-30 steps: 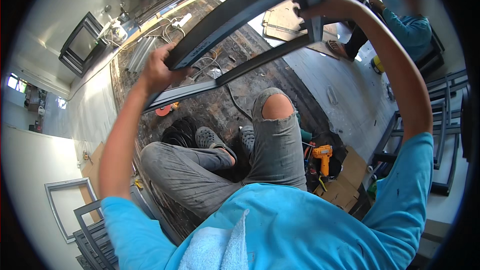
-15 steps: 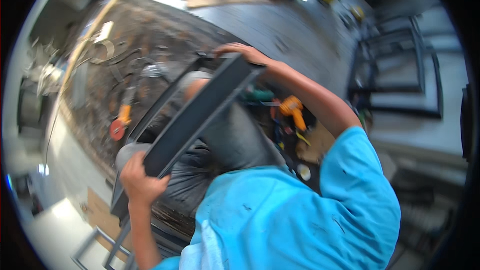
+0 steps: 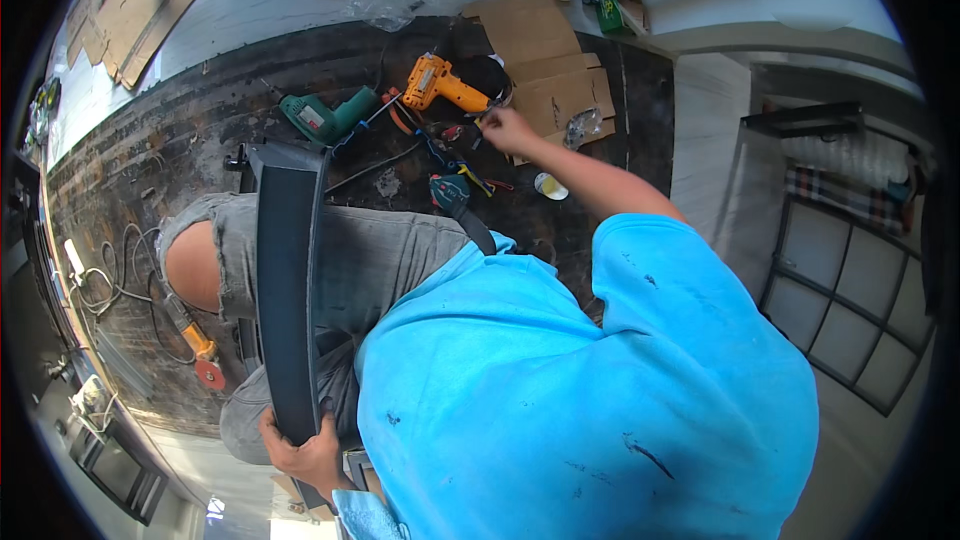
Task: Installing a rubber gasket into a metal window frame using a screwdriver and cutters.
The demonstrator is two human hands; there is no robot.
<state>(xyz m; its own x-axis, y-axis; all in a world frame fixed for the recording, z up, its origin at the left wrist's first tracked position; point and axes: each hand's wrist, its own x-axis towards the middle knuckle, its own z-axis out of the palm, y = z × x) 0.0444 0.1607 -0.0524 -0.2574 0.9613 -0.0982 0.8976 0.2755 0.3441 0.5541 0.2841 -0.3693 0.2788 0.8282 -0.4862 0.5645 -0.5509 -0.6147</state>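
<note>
A dark grey metal frame (image 3: pixel 285 300) lies across my legs. Around its near end, my left hand (image 3: pixel 308 452) is closed. My right hand (image 3: pixel 508 132) reaches out to the right, fingers bent together beside the handle of an orange pistol-shaped power tool (image 3: pixel 440 85). Whatever those fingers pinch is too small to make out. Left of the orange tool lies a green power drill (image 3: pixel 325 117), with a screwdriver (image 3: pixel 368 123) between them. Yellow-handled pliers (image 3: pixel 476 178) and a teal-and-black tool (image 3: pixel 450 192) lie closer to me.
Flattened cardboard (image 3: pixel 560 100) lies beyond my right hand, and a small round white-and-yellow thing (image 3: pixel 550 186) under my forearm. An angle grinder (image 3: pixel 200 345) with a red disc sits at the left among cables (image 3: pixel 125 275). A paned metal frame (image 3: pixel 845 300) stands at the right.
My right hand has let go of the metal frame's far end and moved right to the tools. My view has turned to the right. The left hand still holds the frame.
</note>
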